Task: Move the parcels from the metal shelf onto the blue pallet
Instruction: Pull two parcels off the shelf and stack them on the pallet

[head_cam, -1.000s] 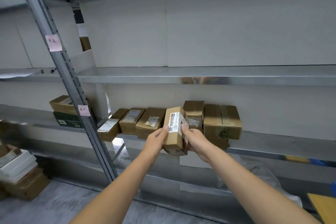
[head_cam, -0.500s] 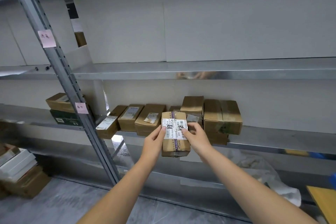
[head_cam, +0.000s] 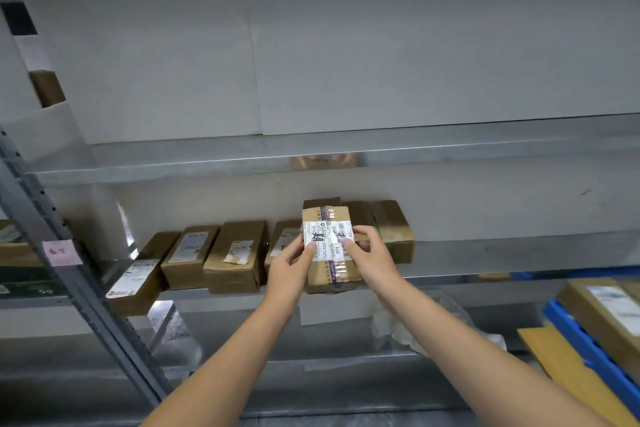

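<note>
In front of the metal shelf (head_cam: 485, 253): a brown parcel (head_cam: 329, 246) is held at the front edge of the shelf board that carries the cartons. Its white label faces up and tape runs along its length. Whether its lower end touches the board I cannot tell.
Left hand (head_cam: 291, 262): grasps the parcel's left side, with the thumb laid on the label and the fingers tucked out of sight underneath.
Right hand (head_cam: 370, 255): grasps the parcel's right side, thumb on the label's right end, fingers curled round the edge.
On the shelf, left of the held parcel: a row of cartons (head_cam: 239, 256) lies side by side, most with labels on top, the leftmost jutting over the front edge.
On the shelf, behind the held parcel: stacked cartons (head_cam: 394, 229), partly hidden.
On the shelf's upright post (head_cam: 86, 295): a pink note (head_cam: 62, 252).
Below the shelf board: a crumpled clear plastic bag (head_cam: 398, 322).
Right of the shelf, lower down: the blue pallet (head_cam: 595, 354), with a labelled carton (head_cam: 609, 308) lying on it.
</note>
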